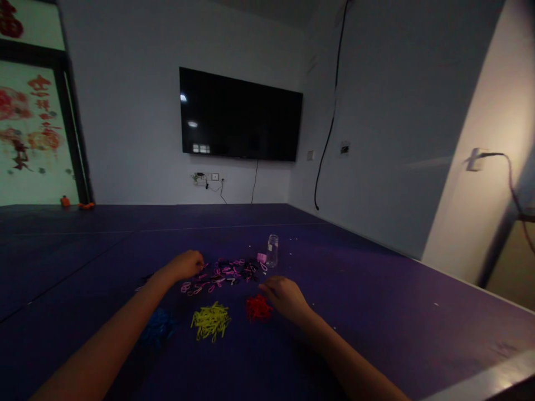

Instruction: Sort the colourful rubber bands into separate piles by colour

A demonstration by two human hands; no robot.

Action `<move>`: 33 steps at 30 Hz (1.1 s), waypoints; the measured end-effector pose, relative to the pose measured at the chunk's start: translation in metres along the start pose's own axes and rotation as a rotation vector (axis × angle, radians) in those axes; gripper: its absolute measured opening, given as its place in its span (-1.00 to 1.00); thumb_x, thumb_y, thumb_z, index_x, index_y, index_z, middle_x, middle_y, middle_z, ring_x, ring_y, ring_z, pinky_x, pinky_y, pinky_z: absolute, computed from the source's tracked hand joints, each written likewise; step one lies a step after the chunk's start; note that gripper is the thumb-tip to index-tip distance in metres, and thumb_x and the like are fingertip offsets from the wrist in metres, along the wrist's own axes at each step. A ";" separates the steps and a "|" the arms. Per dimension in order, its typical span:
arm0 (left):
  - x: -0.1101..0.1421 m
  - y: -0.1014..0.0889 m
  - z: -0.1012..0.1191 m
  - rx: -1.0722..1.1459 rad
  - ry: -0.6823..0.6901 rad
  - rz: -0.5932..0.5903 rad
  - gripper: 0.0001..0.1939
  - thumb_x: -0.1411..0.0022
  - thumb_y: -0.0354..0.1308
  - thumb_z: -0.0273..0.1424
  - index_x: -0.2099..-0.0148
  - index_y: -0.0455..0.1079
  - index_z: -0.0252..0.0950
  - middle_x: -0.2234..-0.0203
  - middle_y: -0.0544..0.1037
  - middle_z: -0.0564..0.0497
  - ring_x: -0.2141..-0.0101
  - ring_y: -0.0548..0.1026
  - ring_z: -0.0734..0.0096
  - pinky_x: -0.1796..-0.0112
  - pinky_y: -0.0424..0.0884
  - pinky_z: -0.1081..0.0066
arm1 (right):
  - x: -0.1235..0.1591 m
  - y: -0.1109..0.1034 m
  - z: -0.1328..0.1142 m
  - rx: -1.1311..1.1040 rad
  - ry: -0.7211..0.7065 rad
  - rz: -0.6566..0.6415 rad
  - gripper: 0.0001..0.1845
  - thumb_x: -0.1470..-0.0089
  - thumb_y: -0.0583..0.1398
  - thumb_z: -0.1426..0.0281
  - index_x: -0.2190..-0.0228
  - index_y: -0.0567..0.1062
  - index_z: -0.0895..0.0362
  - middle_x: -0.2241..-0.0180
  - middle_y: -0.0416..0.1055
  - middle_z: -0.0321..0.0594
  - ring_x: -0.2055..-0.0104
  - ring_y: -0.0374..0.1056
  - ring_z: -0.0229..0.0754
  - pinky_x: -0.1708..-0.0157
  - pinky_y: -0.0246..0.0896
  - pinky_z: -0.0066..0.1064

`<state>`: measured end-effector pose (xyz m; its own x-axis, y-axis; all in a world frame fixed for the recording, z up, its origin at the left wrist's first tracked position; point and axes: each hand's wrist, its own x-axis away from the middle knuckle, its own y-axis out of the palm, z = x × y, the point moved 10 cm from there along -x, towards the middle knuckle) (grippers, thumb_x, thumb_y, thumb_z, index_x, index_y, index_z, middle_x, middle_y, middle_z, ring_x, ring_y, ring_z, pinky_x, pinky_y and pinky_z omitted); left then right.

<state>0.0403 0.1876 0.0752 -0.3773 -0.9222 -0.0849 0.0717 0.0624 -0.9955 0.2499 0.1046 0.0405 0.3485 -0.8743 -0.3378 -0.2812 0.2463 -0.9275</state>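
Observation:
My left hand [189, 264] is closed, its fingertips down at the left end of a loose spread of pink, purple and black elastic bands [228, 271]. A pink band shows right at those fingertips, but whether they grip it is unclear. Just beyond a pile of red bands [258, 308] hovers my right hand [283, 295], fingers bent together; what they hold, if anything, is hidden. A pile of yellow bands [211, 321] lies between my forearms. Blue bands [157, 327] are heaped beside my left forearm. The clear bottle [272, 252] stands upright behind the spread.
All this lies on a wide purple tabletop [355, 295]. A pink tag [261, 258] sits beside the bottle. Small white bits dot the surface. Orange objects [86, 206] rest at the far left edge. A television [240, 116] hangs on the wall; a black cable [330, 131] dangles at right.

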 end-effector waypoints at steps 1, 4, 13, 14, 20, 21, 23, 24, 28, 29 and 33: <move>-0.009 -0.003 0.003 0.021 -0.004 0.004 -0.79 -0.08 0.08 -0.53 0.33 0.53 -0.24 0.33 0.60 0.02 0.27 0.51 0.39 0.25 0.32 0.54 | 0.000 0.000 0.002 -0.002 0.005 0.007 -0.58 -0.25 -0.07 0.28 0.45 0.47 0.15 0.41 0.45 -0.17 0.33 0.34 -0.23 0.37 0.01 -0.46; -0.029 0.002 0.016 0.067 -0.042 0.009 -0.79 -0.05 0.11 -0.51 0.28 0.53 -0.24 0.31 0.60 0.03 0.29 0.52 0.44 0.31 0.31 0.58 | 0.000 0.001 0.003 -0.015 0.004 0.022 -0.58 -0.25 -0.07 0.27 0.46 0.47 0.15 0.40 0.45 -0.18 0.33 0.33 -0.23 0.39 -0.01 -0.45; -0.038 0.046 0.012 0.023 -0.190 -0.084 -0.89 -0.08 0.23 -0.44 0.30 0.46 -0.37 0.38 0.56 -0.08 0.32 0.52 0.36 0.29 0.40 0.40 | 0.000 0.001 0.003 -0.013 -0.004 0.034 -0.58 -0.24 -0.05 0.26 0.47 0.48 0.14 0.42 0.46 -0.20 0.36 0.33 -0.25 0.42 -0.03 -0.47; -0.038 0.047 0.007 0.018 -0.193 -0.097 -0.87 -0.11 0.22 -0.41 0.28 0.44 -0.38 0.36 0.55 -0.07 0.31 0.51 0.37 0.27 0.41 0.37 | 0.000 0.001 0.002 -0.009 -0.005 0.032 -0.58 -0.24 -0.05 0.26 0.48 0.47 0.14 0.43 0.45 -0.19 0.36 0.33 -0.25 0.42 -0.03 -0.47; -0.039 0.062 -0.012 0.017 -0.210 -0.158 -0.77 -0.25 0.11 -0.29 0.13 0.38 -0.35 0.22 0.48 -0.04 0.23 0.47 0.34 0.22 0.43 0.27 | 0.003 -0.001 -0.011 -0.019 -0.057 0.010 -0.57 -0.25 -0.05 0.26 0.46 0.48 0.15 0.42 0.46 -0.19 0.37 0.33 -0.25 0.41 -0.02 -0.47; -0.039 0.065 -0.014 0.019 -0.214 -0.158 -0.76 -0.25 0.10 -0.29 0.11 0.37 -0.35 0.20 0.47 -0.05 0.22 0.47 0.34 0.21 0.43 0.26 | 0.003 -0.001 -0.013 -0.019 -0.067 0.004 -0.58 -0.25 -0.05 0.26 0.46 0.48 0.16 0.41 0.46 -0.19 0.36 0.33 -0.25 0.41 -0.01 -0.47; -0.041 0.068 -0.017 0.023 -0.226 -0.153 -0.74 -0.26 0.09 -0.29 0.08 0.36 -0.34 0.17 0.46 -0.06 0.20 0.46 0.32 0.19 0.42 0.24 | 0.004 0.000 -0.015 -0.013 -0.074 -0.007 -0.58 -0.25 -0.05 0.26 0.45 0.48 0.16 0.41 0.46 -0.19 0.35 0.34 -0.26 0.40 -0.01 -0.48; -0.042 0.069 -0.019 0.026 -0.232 -0.150 -0.74 -0.26 0.09 -0.30 0.07 0.35 -0.34 0.16 0.45 -0.07 0.19 0.46 0.31 0.19 0.42 0.24 | 0.004 0.001 -0.014 -0.011 -0.073 -0.012 -0.59 -0.25 -0.04 0.26 0.45 0.48 0.16 0.41 0.46 -0.19 0.35 0.33 -0.26 0.40 -0.01 -0.48; -0.043 0.068 -0.029 0.044 -0.257 -0.135 -0.73 -0.25 0.11 -0.32 0.04 0.34 -0.33 0.15 0.44 -0.07 0.17 0.45 0.30 0.19 0.42 0.24 | 0.004 0.003 -0.012 -0.015 -0.072 -0.024 -0.59 -0.24 -0.04 0.26 0.47 0.48 0.15 0.43 0.44 -0.20 0.37 0.32 -0.26 0.41 -0.01 -0.48; -0.043 0.066 -0.032 0.050 -0.262 -0.125 -0.73 -0.25 0.11 -0.32 0.04 0.34 -0.33 0.14 0.44 -0.07 0.17 0.45 0.30 0.20 0.42 0.25 | 0.004 0.003 -0.012 -0.017 -0.071 -0.025 -0.59 -0.24 -0.04 0.26 0.47 0.47 0.15 0.43 0.44 -0.21 0.38 0.32 -0.26 0.41 -0.01 -0.48; -0.044 0.055 -0.033 0.095 -0.243 -0.062 -0.73 -0.25 0.11 -0.31 0.05 0.34 -0.34 0.15 0.44 -0.08 0.17 0.45 0.29 0.19 0.42 0.24 | 0.004 0.004 -0.012 -0.025 -0.063 -0.034 -0.56 -0.25 -0.06 0.25 0.48 0.47 0.15 0.44 0.43 -0.21 0.39 0.31 -0.26 0.42 -0.02 -0.47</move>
<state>0.0299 0.2443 0.0229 -0.1521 -0.9884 -0.0001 0.1456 -0.0223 -0.9891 0.2395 0.0965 0.0375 0.4140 -0.8537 -0.3160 -0.2897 0.2055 -0.9348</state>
